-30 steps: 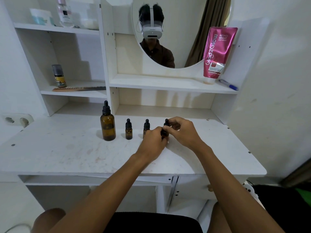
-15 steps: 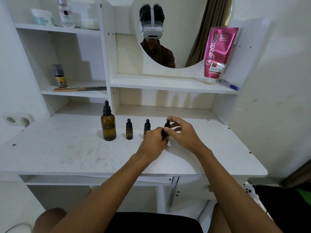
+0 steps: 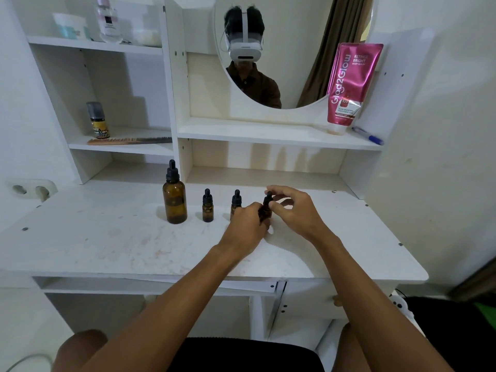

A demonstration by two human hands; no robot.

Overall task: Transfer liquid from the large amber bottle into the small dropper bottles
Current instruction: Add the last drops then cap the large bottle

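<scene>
A tall amber glass bottle with a black dropper cap point(image 3: 174, 196) and two small amber dropper bottles point(image 3: 207, 206) stand left of the hands. The left hand point(image 3: 245, 227) grips a third small bottle point(image 3: 265, 208) on the white tabletop point(image 3: 107, 237); right hand point(image 3: 294, 209) fingertips pinch its black cap.

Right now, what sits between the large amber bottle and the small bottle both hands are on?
Head view: two small dropper bottles, one beside the large amber bottle, another partly behind the left hand.
</scene>
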